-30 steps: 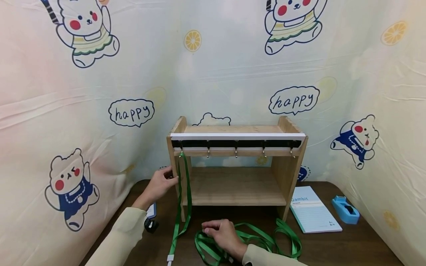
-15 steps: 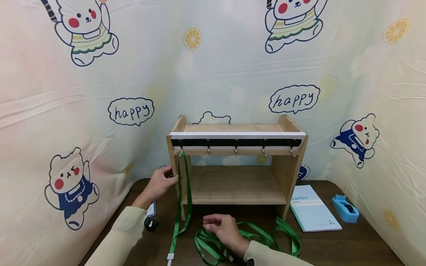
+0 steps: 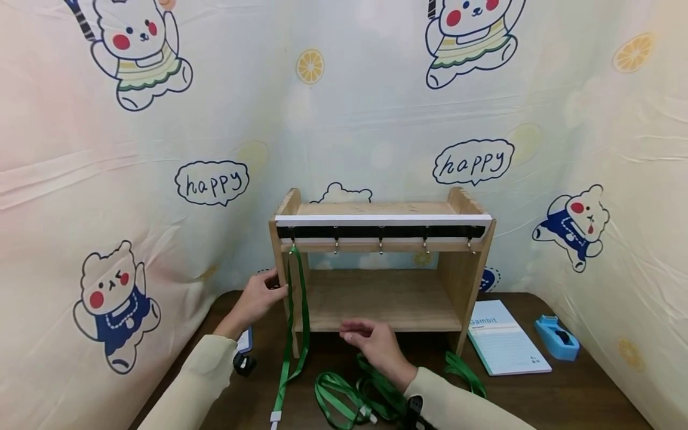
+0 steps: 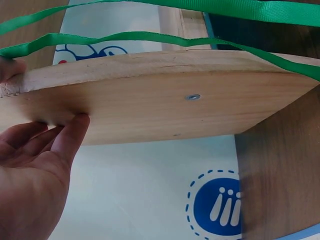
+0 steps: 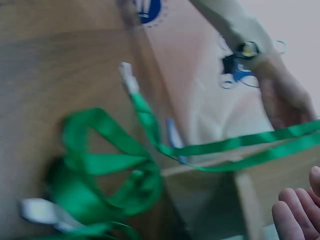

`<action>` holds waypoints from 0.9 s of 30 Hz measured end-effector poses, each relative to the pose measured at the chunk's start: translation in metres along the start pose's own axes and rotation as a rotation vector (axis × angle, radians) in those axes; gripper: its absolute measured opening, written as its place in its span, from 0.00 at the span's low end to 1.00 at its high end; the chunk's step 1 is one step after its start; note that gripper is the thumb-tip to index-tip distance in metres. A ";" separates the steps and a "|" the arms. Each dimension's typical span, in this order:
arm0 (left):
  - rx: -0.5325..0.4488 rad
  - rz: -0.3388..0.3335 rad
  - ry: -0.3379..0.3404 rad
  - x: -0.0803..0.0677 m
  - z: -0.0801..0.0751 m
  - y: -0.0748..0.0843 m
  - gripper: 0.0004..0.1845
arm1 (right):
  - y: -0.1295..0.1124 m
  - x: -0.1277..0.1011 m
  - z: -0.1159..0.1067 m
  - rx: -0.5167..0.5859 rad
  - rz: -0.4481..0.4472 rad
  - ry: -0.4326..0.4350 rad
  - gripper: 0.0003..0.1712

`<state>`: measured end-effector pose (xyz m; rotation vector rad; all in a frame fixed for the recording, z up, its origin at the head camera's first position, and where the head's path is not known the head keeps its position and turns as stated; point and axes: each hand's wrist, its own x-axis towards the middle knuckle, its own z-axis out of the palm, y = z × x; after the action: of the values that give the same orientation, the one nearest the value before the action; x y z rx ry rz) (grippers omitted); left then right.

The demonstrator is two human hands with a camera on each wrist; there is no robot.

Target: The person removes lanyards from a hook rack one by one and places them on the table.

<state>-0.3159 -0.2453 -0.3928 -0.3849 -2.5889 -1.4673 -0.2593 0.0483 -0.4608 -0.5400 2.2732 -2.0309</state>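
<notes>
A small wooden shelf rack (image 3: 384, 298) stands on the dark table, with a row of several metal hooks (image 3: 381, 243) along its upper front. From the leftmost hook hangs a green lanyard (image 3: 305, 304), its white clip end reaching down to the table. My left hand (image 3: 257, 301) grips the rack's left side panel (image 4: 150, 107), fingers on the outer face and thumb at the front edge. My right hand (image 3: 378, 346) is in front of the lower shelf board, fingers loosely bent and holding nothing. Beneath it lie more green lanyards (image 3: 335, 397) in loose coils, partly hidden by the right forearm.
A light blue notebook (image 3: 507, 340) lies right of the rack, with a blue tape dispenser (image 3: 557, 339) beside it. A blue-edged card (image 3: 244, 340) is partly hidden behind my left wrist. A patterned curtain (image 3: 344, 119) encloses the back and sides.
My right hand has lifted off the coiled lanyards and moved up and slightly right, with nothing in it. The left hand, the rack and the hanging lanyard have stayed in place.
</notes>
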 end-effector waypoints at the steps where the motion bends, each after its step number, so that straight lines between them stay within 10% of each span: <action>1: 0.001 -0.001 0.001 0.000 0.000 0.000 0.21 | -0.004 0.002 -0.003 -0.007 -0.012 0.011 0.18; 15: 0.017 0.010 0.013 0.000 0.000 -0.002 0.19 | -0.076 0.025 -0.036 0.060 -0.235 0.102 0.14; 27: 0.023 0.010 0.006 0.000 -0.002 0.001 0.19 | -0.106 0.042 -0.029 0.008 -0.235 0.017 0.13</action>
<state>-0.3153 -0.2460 -0.3910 -0.3887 -2.5928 -1.4324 -0.2827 0.0553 -0.3455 -0.8282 2.3072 -2.1499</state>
